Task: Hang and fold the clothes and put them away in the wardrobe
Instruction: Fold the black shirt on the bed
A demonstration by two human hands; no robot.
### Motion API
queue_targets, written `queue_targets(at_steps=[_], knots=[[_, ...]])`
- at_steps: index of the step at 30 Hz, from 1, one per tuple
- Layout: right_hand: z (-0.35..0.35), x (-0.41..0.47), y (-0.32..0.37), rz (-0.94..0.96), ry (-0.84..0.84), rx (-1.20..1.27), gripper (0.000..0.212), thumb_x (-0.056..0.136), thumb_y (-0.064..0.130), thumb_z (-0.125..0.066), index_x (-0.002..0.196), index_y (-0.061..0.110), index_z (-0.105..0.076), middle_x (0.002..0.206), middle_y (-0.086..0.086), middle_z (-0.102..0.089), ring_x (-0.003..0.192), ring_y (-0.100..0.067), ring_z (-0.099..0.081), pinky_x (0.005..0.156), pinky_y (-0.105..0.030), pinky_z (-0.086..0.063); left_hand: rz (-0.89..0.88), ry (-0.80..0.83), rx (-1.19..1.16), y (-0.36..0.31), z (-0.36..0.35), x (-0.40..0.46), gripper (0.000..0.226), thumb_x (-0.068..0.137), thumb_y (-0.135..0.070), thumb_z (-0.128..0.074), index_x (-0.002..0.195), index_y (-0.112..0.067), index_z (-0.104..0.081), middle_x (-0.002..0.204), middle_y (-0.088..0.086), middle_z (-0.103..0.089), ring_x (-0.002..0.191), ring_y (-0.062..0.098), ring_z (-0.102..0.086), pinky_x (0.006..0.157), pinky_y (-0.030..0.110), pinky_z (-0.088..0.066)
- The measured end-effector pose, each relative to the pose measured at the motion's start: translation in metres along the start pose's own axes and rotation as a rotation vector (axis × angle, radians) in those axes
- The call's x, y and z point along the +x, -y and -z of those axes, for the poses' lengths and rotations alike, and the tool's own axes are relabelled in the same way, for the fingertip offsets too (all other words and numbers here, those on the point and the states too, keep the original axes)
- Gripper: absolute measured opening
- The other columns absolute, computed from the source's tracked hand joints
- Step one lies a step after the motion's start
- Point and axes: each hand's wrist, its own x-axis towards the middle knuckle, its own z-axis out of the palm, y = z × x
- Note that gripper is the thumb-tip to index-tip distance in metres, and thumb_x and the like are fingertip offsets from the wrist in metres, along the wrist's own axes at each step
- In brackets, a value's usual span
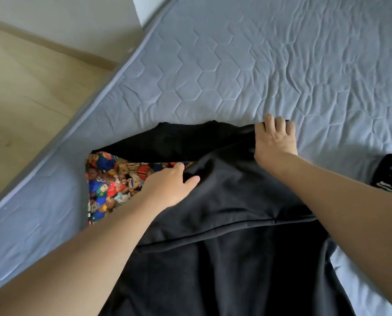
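A black garment lies spread on the grey quilted mattress, partly covering a colourful cartoon-print cloth. My left hand rests on the print cloth at the black garment's left edge, thumb lying on the black fabric and fingers tucked beneath its fold. My right hand grips the garment's far right corner, fingers curled over the edge and pressing it to the mattress. A folded-over flap of the black fabric stretches between the two hands.
Another dark piece of clothing with white stripes lies at the right edge of the mattress. A wooden floor and a pale wall lie beyond the bed's left edge.
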Motion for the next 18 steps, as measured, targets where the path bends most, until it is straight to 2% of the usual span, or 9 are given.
queue_targets(at_steps=[3,5,7,9,12,13,15,17,18], knots=[[0.005,-0.027,0.054,0.456,0.043,0.206,0.044,0.099,0.029,-0.036,0.142,0.023,-0.033,0.142,-0.002,-0.039,0.131,-0.026,-0.033,0.113,-0.040,-0.013,0.123,0.168,0.016,0.049,-0.010,-0.045,0.052,0.091,-0.056,-0.042,0.123,-0.016,-0.039,0.112,0.003,-0.059,0.092,0.024,-0.059,0.069,0.034,-0.045],[0.010,-0.045,0.093,0.614,0.121,0.184,0.043,0.100,0.039,-0.033,0.141,0.025,-0.035,0.138,-0.001,-0.043,0.130,-0.025,-0.037,0.112,-0.039,-0.017,0.240,0.211,-0.006,0.082,-0.015,-0.062,0.048,0.092,-0.049,-0.044,0.124,-0.013,-0.042,0.116,0.005,-0.057,0.097,0.024,-0.059,0.069,0.032,-0.044],[0.013,-0.049,0.112,0.548,0.197,0.156,0.049,0.097,0.046,-0.038,0.142,0.025,-0.034,0.136,-0.003,-0.043,0.126,-0.027,-0.039,0.109,-0.040,-0.023,0.252,0.211,-0.040,0.099,-0.015,-0.071,0.028,0.097,-0.040,-0.044,0.102,-0.012,-0.045,0.104,0.006,-0.059,0.090,0.024,-0.058,0.064,0.031,-0.038],[0.019,-0.043,0.119,0.486,0.251,0.117,0.047,0.096,0.044,-0.043,0.138,0.023,-0.039,0.131,-0.004,-0.045,0.122,-0.028,-0.041,0.104,-0.040,-0.029,0.194,0.153,-0.107,0.104,-0.010,-0.076,0.020,0.100,-0.032,-0.041,0.093,-0.013,-0.041,0.097,0.004,-0.056,0.085,0.024,-0.054,0.063,0.032,-0.033],[0.027,-0.027,0.122,0.342,0.223,0.139,0.035,0.099,0.041,-0.038,0.126,0.021,-0.047,0.122,-0.004,-0.050,0.116,-0.028,-0.044,0.099,-0.039,-0.032,0.166,-0.156,-0.238,0.111,-0.002,-0.076,0.020,0.100,-0.032,-0.042,0.094,-0.013,-0.043,0.091,0.001,-0.051,0.085,0.027,-0.054,0.066,0.033,-0.036],[0.029,-0.023,0.123,0.270,0.184,0.190,0.033,0.099,0.041,-0.037,0.122,0.020,-0.050,0.119,-0.005,-0.052,0.114,-0.028,-0.046,0.098,-0.039,-0.032,0.215,-0.245,-0.292,0.114,0.000,-0.075,0.024,0.099,-0.037,-0.043,0.096,-0.013,-0.045,0.094,0.003,-0.053,0.087,0.028,-0.055,0.067,0.034,-0.039],[0.028,-0.018,0.126,0.156,0.102,0.241,0.032,0.099,0.039,-0.038,0.116,0.017,-0.053,0.116,-0.007,-0.055,0.111,-0.030,-0.048,0.098,-0.041,-0.031,0.439,-0.303,-0.420,0.121,0.005,-0.072,0.041,0.094,-0.051,-0.045,0.106,-0.011,-0.048,0.106,0.007,-0.058,0.097,0.031,-0.057,0.077,0.039,-0.047],[0.026,-0.018,0.131,0.076,0.114,0.219,0.036,0.098,0.040,-0.038,0.118,0.014,-0.052,0.120,-0.009,-0.053,0.114,-0.032,-0.047,0.102,-0.043,-0.028,0.660,-0.279,-0.505,0.126,0.006,-0.072,0.056,0.091,-0.057,-0.045,0.118,-0.007,-0.045,0.119,0.013,-0.056,0.108,0.035,-0.056,0.088,0.043,-0.048],[0.025,-0.020,0.134,0.056,0.138,0.195,0.040,0.096,0.041,-0.040,0.122,0.013,-0.050,0.124,-0.010,-0.050,0.118,-0.032,-0.044,0.106,-0.044,-0.026,0.701,-0.234,-0.515,0.127,0.007,-0.071,0.058,0.092,-0.057,-0.043,0.119,-0.006,-0.046,0.121,0.015,-0.057,0.109,0.036,-0.055,0.089,0.043,-0.047]])
